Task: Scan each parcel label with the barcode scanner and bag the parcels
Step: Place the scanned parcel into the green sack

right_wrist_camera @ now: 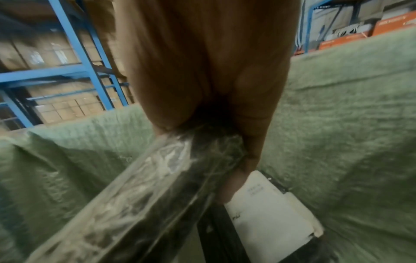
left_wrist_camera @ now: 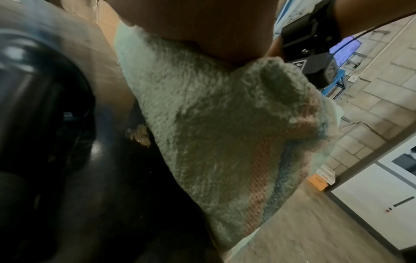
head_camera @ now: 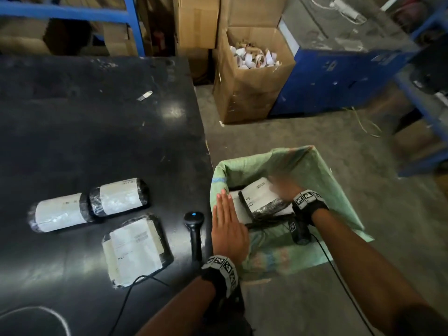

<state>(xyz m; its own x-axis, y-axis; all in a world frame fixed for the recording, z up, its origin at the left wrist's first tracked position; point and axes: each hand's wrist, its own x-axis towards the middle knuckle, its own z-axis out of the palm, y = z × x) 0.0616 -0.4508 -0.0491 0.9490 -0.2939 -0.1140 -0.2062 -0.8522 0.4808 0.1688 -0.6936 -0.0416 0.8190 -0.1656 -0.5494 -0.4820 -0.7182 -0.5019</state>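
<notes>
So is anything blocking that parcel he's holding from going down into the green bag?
Nothing visible does. The right hand grips the parcel already inside the open mouth of the green bag. Only another parcel lies beneath it. The left hand, fingers straight, rests flat on the bag's near rim, off to the side.

A warehouse packing area is showing here. Blue steel racking [right_wrist_camera: 74, 71] is holding rows of cardboard cartons, and more cartons [head_camera: 196, 20] are standing stacked behind a black packing table [head_camera: 101, 132]. An open box of paper scraps [head_camera: 254, 69] is sitting on the concrete floor [head_camera: 363, 214], beside what is probably a blue strapping machine [head_camera: 339, 76].
</notes>
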